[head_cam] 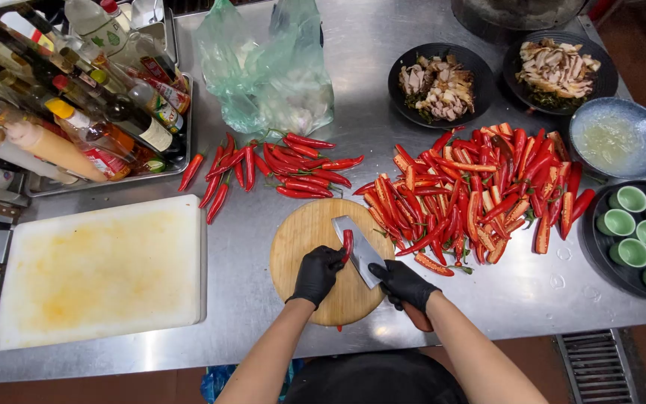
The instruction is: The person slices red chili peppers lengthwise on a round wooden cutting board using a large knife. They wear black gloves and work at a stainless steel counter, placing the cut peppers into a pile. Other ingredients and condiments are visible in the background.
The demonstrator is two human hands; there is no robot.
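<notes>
Black gloves on both hands, working over a round wooden board on the steel counter. Left hand curled, fingertips pressing down on a single red chilli; the chilli lies with its long axis running away from the body, nearly upright in the view, tip end toward the person. Right hand clenched round the handle of a cleaver, blade angled up and left so its edge sits just beside the chilli, on its right side. Left hand is the nearer of the two to the chilli and touches it; the right reaches it only through the blade. Left of the round board, a large white cutting board, stained yellow, nothing on it. Right of the board, a heap of split chillies, halved lengthwise, seeds showing. Beyond, a smaller row of whole chillies, stems on. Farther back: a crumpled green plastic bag, a tray of sauce bottles at far left, two dark bowls of sliced meat, a blue bowl, and a tray of green cups at right.
</notes>
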